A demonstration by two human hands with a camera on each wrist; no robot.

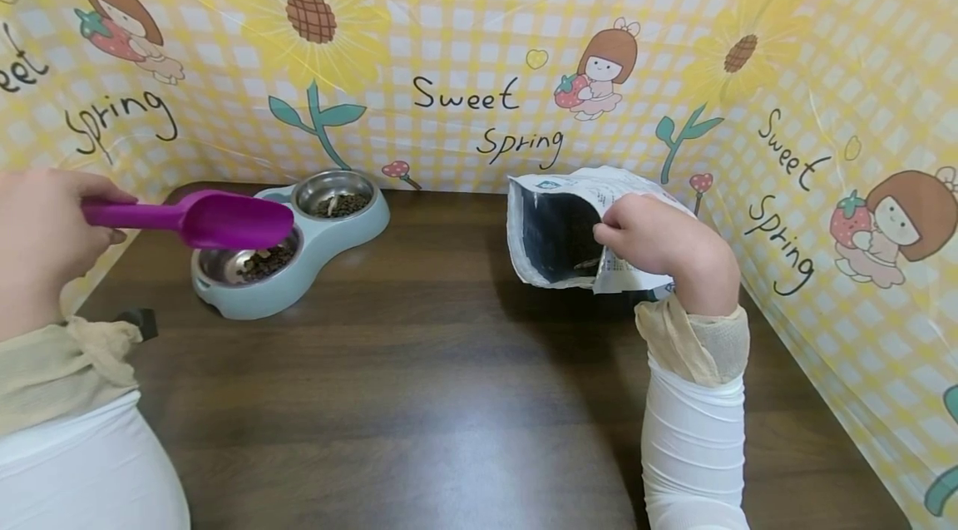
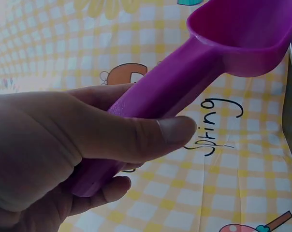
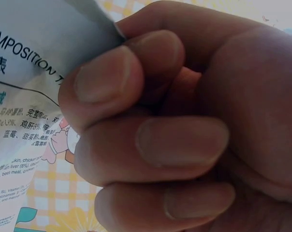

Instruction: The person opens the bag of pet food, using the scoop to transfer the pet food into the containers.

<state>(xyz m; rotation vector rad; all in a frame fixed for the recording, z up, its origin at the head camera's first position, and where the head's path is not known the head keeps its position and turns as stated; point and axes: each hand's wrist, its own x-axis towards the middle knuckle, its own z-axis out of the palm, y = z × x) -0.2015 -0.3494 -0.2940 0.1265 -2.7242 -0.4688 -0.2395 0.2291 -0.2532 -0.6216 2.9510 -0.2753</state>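
At the left of the head view, the left hand (image 1: 41, 239) is gripping the handle of the purple scoop (image 1: 198, 218), whose bowl is hovering over the near cup of the feeder (image 1: 314, 251). The scoop looks light, stiff and smooth, best held mid-handle. At centre right, the right hand (image 1: 659, 243) is pinching the rim of the open bag (image 1: 557, 235); the film looks thin, floppy and slippery, so gripping near the mouth seems wise.
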